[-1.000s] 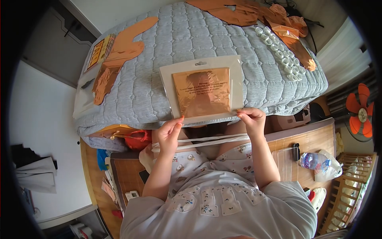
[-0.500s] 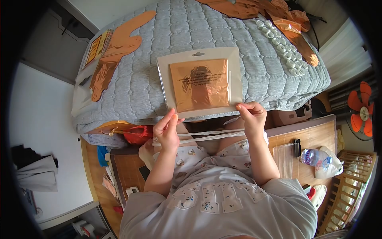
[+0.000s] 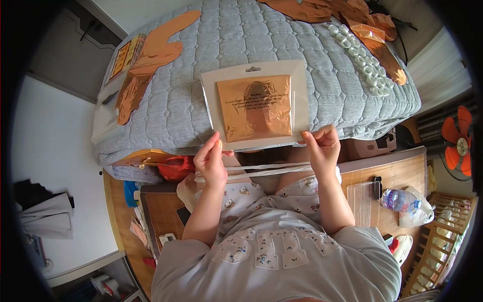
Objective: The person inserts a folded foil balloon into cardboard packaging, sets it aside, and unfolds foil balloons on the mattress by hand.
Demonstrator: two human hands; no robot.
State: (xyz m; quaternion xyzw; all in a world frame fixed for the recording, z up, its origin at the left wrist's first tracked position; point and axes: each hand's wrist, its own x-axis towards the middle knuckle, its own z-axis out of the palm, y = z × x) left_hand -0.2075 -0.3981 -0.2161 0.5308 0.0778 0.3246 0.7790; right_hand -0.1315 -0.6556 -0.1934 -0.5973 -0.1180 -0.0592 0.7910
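Left hand [image 3: 211, 162] and right hand [image 3: 325, 151] pinched near corners of a flat, rectangular, pale-bordered copper-foil packet [image 3: 255, 118] just beyond them, likely keeping its black printed text [image 3: 255, 101] readable.

The quilted grey mattress [image 3: 226, 43] bore copper foil [image 3: 151, 58] on the left, white rings [image 3: 368, 71] and crumpled foil [image 3: 373, 36] at far right.

Above the grip, small print [image 3: 256, 102] on copper packet [image 3: 231, 123] partly unreadable. Right hand [image 3: 324, 153] hides card [image 3: 300, 100] corner. Far beyond grip, rightward: foil [image 3: 304, 10] cut by top edge.
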